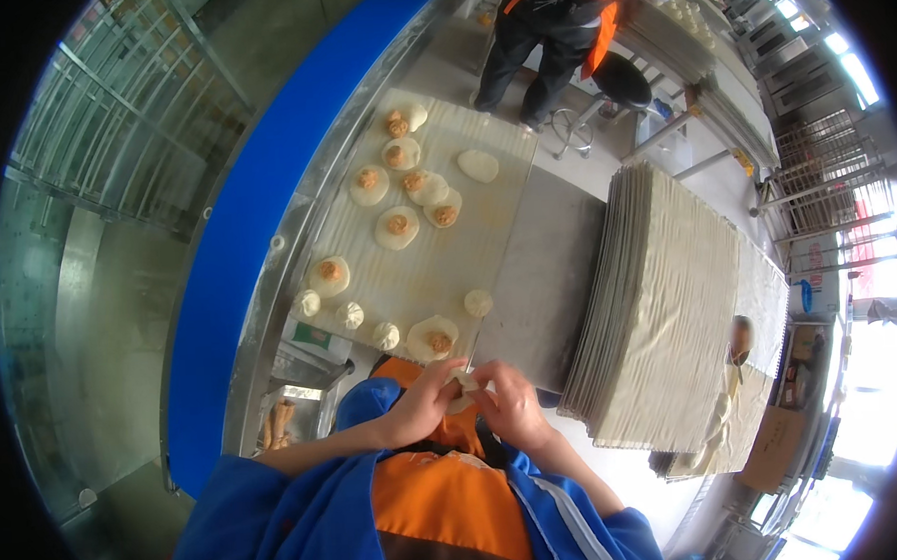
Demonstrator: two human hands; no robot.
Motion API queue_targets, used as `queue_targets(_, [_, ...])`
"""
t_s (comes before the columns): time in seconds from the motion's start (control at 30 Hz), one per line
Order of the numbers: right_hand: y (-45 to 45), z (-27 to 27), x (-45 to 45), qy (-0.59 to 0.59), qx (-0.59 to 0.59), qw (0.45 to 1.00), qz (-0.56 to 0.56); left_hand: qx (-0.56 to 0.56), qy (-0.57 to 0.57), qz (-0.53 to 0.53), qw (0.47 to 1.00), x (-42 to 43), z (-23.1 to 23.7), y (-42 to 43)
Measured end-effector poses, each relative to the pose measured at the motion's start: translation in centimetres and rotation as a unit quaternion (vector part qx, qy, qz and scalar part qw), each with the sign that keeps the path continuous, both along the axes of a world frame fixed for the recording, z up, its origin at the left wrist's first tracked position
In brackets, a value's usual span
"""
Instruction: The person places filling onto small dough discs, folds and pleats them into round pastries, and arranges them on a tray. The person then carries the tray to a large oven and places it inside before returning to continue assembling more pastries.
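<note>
My left hand (424, 403) and my right hand (515, 406) meet in front of my orange apron, fingers pinching a piece of dough (462, 388) between them. Just beyond my hands, at the near edge of the cloth-covered board (491, 225), lies a dough round with orange-brown filling (432, 339). A row of pleated buns (350, 315) sits to its left, and a plain dough ball (478, 303) to its right. Several flat dough rounds topped with filling (397, 227) are spread farther up. One bare dough round (478, 166) lies at the upper right.
A blue conveyor belt (264, 190) with a metal edge runs along the left. To the right stands a tall stack of cloth-covered boards (667, 308) beside a grey metal surface (546, 276). A co-worker (558, 42) stands beyond the board, near a round black stool (621, 81).
</note>
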State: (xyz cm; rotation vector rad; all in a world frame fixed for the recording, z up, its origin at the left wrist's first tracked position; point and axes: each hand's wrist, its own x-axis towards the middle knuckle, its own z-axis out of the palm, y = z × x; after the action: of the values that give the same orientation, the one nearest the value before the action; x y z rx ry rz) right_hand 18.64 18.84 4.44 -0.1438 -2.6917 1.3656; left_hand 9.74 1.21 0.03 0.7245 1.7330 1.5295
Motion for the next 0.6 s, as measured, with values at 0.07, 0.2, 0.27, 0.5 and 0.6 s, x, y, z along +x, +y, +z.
queue_targets(0.07, [0.2, 0.3, 0.0, -0.013, 0.007, 1.0, 0.018, 0.04, 0.137, -0.003, 0.99, -0.2, 0.4, 0.1])
queue_targets(0.2, [0.4, 0.3, 0.1, 0.042, 0.107, 0.987, 0.116, 0.045, 0.122, -0.112, 0.985, -1.5, 0.7, 0.3])
queue_targets(0.27, [0.3, 0.0, 0.2, 0.02, 0.06, 0.994, 0.086, 0.018, 0.155, -0.108, 0.982, -2.0, 0.5, 0.4])
queue_targets(0.5, [-0.1, -0.3, 0.5, 0.017, 0.089, 0.996, 0.024, -0.051, -0.031, -0.098, 0.993, -1.2, -0.4, 0.6])
queue_targets(0.6, [0.0, 0.6, 0.7, 0.015, 0.022, 1.0, -0.008, 0.029, 0.11, -0.07, 0.991, -0.5, 0.3, 0.8])
